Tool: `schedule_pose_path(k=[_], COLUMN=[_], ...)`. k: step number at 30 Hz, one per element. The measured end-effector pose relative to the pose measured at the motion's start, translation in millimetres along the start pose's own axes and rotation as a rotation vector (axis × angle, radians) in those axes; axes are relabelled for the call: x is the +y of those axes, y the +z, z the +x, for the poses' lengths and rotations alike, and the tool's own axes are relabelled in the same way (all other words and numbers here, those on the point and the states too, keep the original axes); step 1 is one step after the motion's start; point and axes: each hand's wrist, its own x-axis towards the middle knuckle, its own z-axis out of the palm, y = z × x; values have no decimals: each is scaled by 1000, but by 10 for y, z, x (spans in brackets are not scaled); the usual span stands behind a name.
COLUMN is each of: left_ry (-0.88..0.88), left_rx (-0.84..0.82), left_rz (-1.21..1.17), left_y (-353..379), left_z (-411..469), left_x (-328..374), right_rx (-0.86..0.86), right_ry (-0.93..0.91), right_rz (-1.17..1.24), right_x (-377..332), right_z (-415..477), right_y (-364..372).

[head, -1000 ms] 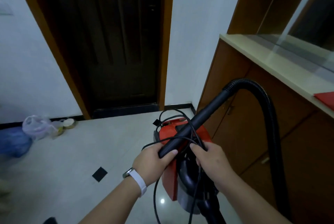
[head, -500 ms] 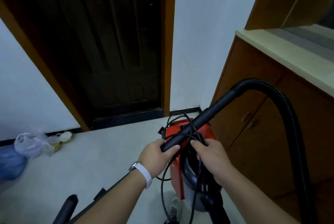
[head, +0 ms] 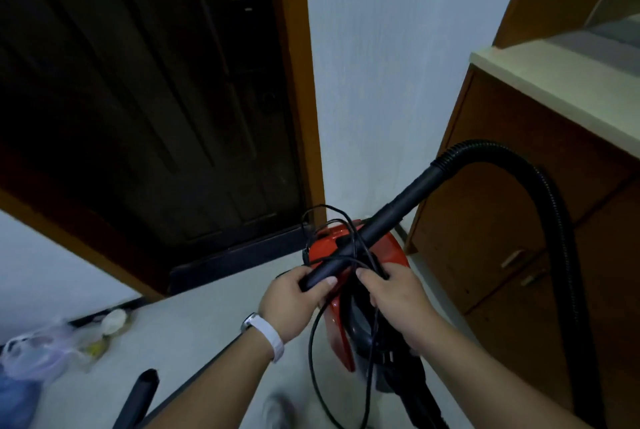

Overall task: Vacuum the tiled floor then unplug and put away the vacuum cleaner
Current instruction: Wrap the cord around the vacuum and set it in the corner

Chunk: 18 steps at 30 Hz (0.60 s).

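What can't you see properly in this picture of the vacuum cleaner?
Head view only:
- Plug: the cord leaves the bottom edge, so plugged or unplugged is unknowable.
- Lower body of the vacuum cleaner: hidden behind the right hand and arm.
- Far end of the hose: cut off at the bottom edge.
- Inside the bags by the wall: blurred.
- Tip of the wand: covered by the left hand.

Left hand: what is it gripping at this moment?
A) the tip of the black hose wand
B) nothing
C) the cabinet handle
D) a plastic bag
A: the left hand curls round the tip of the black wand above the red vacuum cleaner, while the right hand grips the looped cord.
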Motion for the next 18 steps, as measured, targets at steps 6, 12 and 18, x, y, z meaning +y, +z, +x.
schedule_pose_path(k=[6, 12, 18], left_ry=[29, 31, -24], left_rx=[-152, -358, -481], left_rz=[-91, -190, -237], left_y=[46, 34, 307], left_z=[1151, 2417, 3473], left_x=[-68, -165, -316], right_rx=[101, 225, 334], right_ry=[75, 158, 214], right_rz=[17, 3, -22], right_x=[-216, -556, -565], right_z=[834, 1743, 2682], right_y=[146, 357, 459])
